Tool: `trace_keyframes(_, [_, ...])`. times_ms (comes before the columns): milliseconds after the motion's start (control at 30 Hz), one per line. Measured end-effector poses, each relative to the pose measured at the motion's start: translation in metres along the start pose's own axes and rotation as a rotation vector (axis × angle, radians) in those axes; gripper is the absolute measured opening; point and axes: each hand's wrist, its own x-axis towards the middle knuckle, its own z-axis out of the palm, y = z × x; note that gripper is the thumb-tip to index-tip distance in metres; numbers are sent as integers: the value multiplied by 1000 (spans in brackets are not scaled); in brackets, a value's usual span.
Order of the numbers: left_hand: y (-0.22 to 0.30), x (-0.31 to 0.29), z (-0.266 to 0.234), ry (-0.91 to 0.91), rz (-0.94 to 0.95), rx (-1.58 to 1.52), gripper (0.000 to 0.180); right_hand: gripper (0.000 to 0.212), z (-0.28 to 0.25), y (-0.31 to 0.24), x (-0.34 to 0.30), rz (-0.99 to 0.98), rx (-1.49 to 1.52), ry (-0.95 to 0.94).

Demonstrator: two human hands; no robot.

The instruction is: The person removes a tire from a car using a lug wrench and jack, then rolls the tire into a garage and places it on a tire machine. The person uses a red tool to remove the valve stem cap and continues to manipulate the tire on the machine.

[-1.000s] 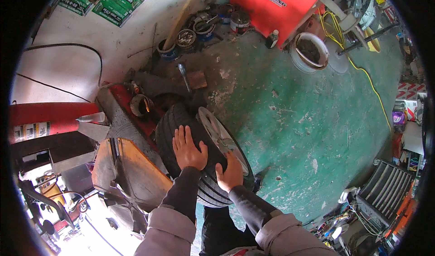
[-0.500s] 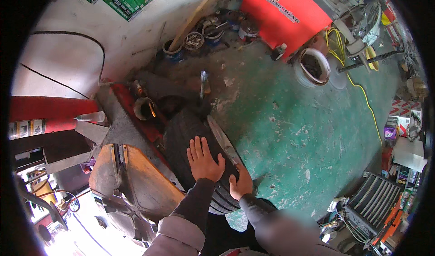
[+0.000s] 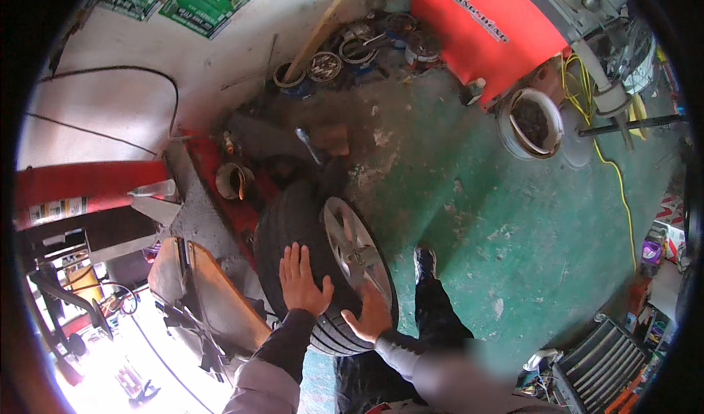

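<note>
A car wheel (image 3: 293, 227) with a black tyre and a silver spoked rim stands close in front of me, leaning so that the rim's face shows on the right. My left hand (image 3: 303, 286) lies flat on the tyre tread, fingers stretched out. My right hand (image 3: 372, 313) holds the tyre's right edge. Its thumb is on the tread and its fingers reach over the sidewall toward the rim, their tips somewhat blurred. To the left, the wheel stands beside a red and grey machine with an orange-edged plate (image 3: 220, 282).
An open can (image 3: 233, 181) sits on the machine, and a shiny metal tool (image 3: 308, 144) lies beyond the wheel. Several tubs (image 3: 324, 67) line the wall. A red cabinet (image 3: 484, 36), a white bucket (image 3: 532, 124) and a yellow cable (image 3: 622, 194) are farther right. My shoe (image 3: 424, 264) is on the green floor.
The wheel has turned and tilted, so its spoked rim face now shows. Both hands have moved with it, slightly left in view. My foot has come into sight at the right.
</note>
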Motion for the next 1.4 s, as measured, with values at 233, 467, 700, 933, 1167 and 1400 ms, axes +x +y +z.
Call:
trace_keyframes(233, [6,5,-3,-47,-30,53,96,66,-71,103,16,289,-265,-196])
trace_keyframes(467, [18,0,-3,-35,8,24,101,60,-77,142,23,341,-242,-303])
trace_keyframes(700, [36,-8,2,-18,-33,-1,99,57,-87,147,20,321,-356,-471])
trace_keyframes(933, [57,-44,6,34,-56,-52,97,50,-113,166,17,262,-502,-609])
trace_keyframes(1167, [98,-109,33,24,-74,-58,97,48,-138,182,0,135,-591,-577])
trace_keyframes(1400, [172,-255,113,167,-28,68,85,49,-171,204,-39,79,-612,-560])
